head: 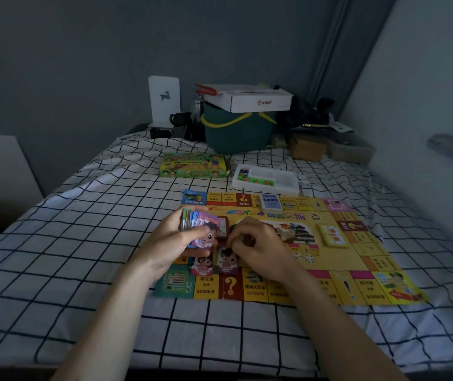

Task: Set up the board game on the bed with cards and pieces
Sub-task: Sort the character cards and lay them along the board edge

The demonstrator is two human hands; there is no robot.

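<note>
A yellow game board (pixel 338 273) lies flat on the checked bed sheet. My left hand (pixel 173 246) grips a stack of play-money notes (pixel 199 226) above the board's left side. My right hand (pixel 258 248) has curled fingers and pinches a purple note (pixel 228 261) down on the board. A pink note (pixel 202 265) lies beside it. A blue card deck (pixel 270 202) and a yellow card deck (pixel 334 235) sit on the board. Three white dice (pixel 305 255) rest near the middle.
A green game box (pixel 193 165) and a white tray (pixel 268 176) of coloured pieces lie beyond the board. A dark green basket (pixel 236 130) with a white carton on top stands at the bed's far end, among dark clutter. A wall runs along the right.
</note>
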